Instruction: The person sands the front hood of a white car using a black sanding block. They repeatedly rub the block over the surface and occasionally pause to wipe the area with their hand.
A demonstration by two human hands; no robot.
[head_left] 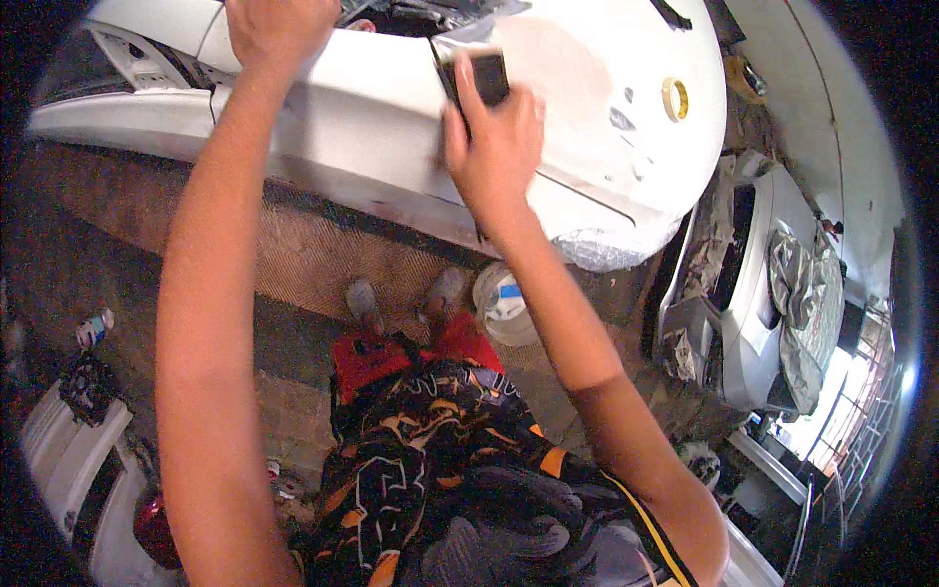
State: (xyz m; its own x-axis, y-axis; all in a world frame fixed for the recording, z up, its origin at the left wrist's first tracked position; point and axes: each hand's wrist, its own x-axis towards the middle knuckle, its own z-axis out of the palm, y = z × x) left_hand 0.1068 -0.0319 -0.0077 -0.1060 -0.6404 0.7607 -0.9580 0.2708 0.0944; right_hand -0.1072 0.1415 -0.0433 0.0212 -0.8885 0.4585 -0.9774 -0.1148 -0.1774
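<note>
A white car body [372, 108] with dull, sanded-looking patches lies across the top of the view. My right hand [499, 147] grips a black rectangular sanding block [489, 78] and holds it against the panel, thumb stretched along it. Beside the block, a dark gap and clear plastic film [494, 29] run along the panel edge. My left hand [279, 29] rests on the car's upper edge farther left; the top of the picture cuts off its fingers. A roll of masking tape [675, 100] sits on the white surface to the right.
A white bucket [479, 298] with a blue item inside stands below the car, close to my feet. Another car [753, 274], partly draped with a grey sheet [807, 313], is at the right. Loose car panels [83, 455] lie at the lower left.
</note>
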